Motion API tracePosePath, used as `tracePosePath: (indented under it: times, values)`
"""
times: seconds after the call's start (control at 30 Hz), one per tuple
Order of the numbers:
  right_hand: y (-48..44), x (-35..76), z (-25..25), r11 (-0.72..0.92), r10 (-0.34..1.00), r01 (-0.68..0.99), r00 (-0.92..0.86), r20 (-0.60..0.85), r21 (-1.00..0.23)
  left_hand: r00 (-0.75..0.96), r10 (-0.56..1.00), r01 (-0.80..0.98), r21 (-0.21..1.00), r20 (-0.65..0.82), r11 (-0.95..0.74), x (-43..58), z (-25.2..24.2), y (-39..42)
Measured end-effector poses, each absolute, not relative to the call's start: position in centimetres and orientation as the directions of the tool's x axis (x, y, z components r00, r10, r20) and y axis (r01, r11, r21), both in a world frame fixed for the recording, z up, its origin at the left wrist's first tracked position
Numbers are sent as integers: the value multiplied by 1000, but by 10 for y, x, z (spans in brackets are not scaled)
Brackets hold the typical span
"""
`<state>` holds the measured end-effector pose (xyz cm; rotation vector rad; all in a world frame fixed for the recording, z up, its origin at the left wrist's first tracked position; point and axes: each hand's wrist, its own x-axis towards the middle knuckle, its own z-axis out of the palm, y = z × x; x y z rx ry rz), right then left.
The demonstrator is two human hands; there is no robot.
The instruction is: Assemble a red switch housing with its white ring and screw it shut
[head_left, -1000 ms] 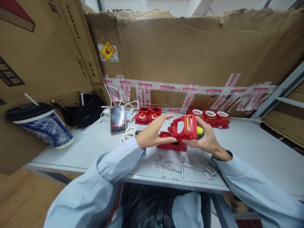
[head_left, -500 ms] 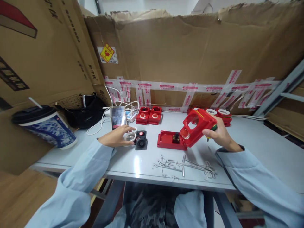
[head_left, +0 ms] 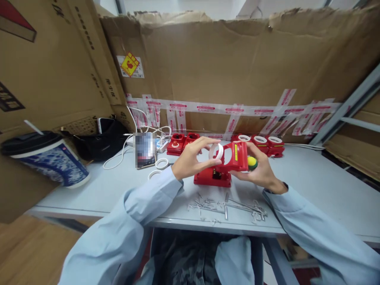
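My left hand pinches a white ring between thumb and fingers, next to the round opening of a red plastic housing cover. My right hand is wrapped round that cover, held tilted above the table. A green and yellow rounded handle end pokes out of the same hand; the rest of that tool is hidden. Below lies a red base box with a small black part in it, partly covered by the cover and my left hand.
Loose screws and hex keys lie near the front edge. White rings and a phone are at left. Red units stand behind, some with white rings. A large cup leans at far left; cardboard walls the back.
My left hand has picked up a white ring and carried it right, to the red cover. My right hand has turned the cover and moved it slightly left.
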<state>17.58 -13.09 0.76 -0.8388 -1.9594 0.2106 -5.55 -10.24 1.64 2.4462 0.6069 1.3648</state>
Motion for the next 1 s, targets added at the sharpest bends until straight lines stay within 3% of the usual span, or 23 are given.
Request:
tracePosePath:
  times: [0.13, 0.37, 1.0]
  values:
    - [-131, 173, 2, 764, 609, 469, -300, 734, -442, 403, 522, 195, 487, 752, -851, -50, 3, -104]
    - [-135, 167, 0, 773, 565, 527, -317, 762, -353, 371, 455, 159, 427, 809, -890, -46, 3, -114]
    - [-136, 168, -2, 778, 550, 530, -317, 772, -337, 358, 444, 128, 429, 821, -894, -45, 3, -116]
